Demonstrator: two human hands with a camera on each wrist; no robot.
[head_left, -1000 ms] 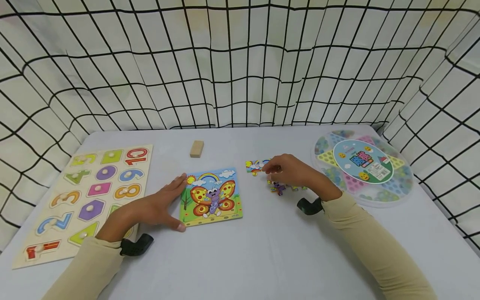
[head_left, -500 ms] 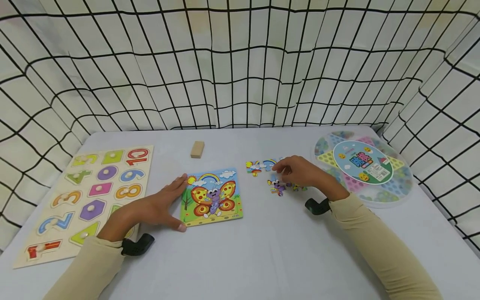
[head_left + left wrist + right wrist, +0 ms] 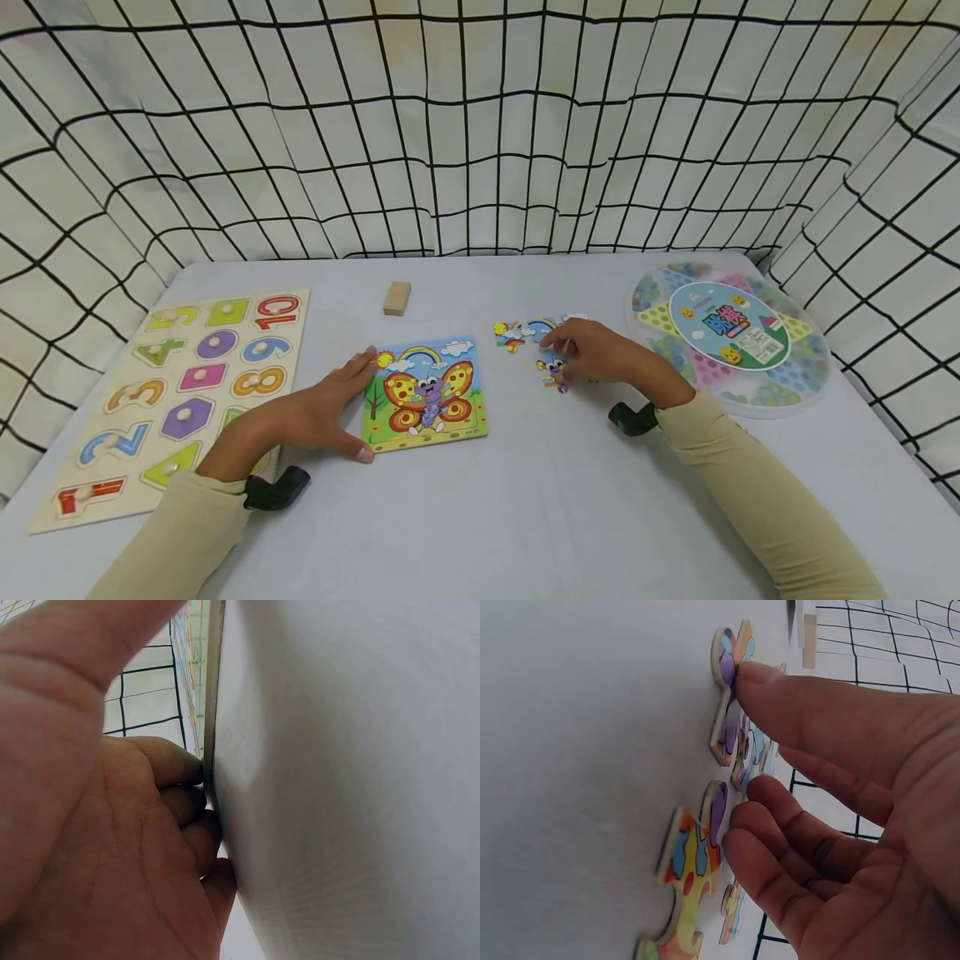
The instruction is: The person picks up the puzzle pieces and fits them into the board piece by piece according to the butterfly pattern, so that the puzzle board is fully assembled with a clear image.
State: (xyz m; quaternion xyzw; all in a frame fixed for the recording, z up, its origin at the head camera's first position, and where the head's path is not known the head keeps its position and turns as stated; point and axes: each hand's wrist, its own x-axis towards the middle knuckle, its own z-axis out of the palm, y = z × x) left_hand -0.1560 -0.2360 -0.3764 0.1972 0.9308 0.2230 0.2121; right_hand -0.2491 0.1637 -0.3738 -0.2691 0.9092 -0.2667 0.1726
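Observation:
My left hand (image 3: 315, 417) lies at the left edge of a square butterfly picture puzzle (image 3: 427, 396), fingers spread along its side and thumb at the lower left corner. In the left wrist view those fingertips meet the edge of a thin board. My right hand (image 3: 603, 354) is low over loose jigsaw pieces, thumb and fingers apart. In the right wrist view its thumb touches a purple jigsaw piece (image 3: 727, 735), while the other fingers hover beside an orange-and-yellow piece (image 3: 686, 862). A sun piece (image 3: 510, 332) and a rainbow piece (image 3: 539, 327) lie near its index finger. The hand partly hides other pieces.
A wooden number-and-shape board (image 3: 198, 379) lies at the left, partly under my left forearm. A small wooden block (image 3: 397, 298) sits behind the butterfly puzzle. At the right is a round clear case (image 3: 727, 333) of colourful beads. Black netting (image 3: 480, 158) hangs around the table.
My right hand has shifted right, away from the sun piece, uncovering the rainbow piece. Its thumb has come down toward the purple pieces. The left hand keeps its place.

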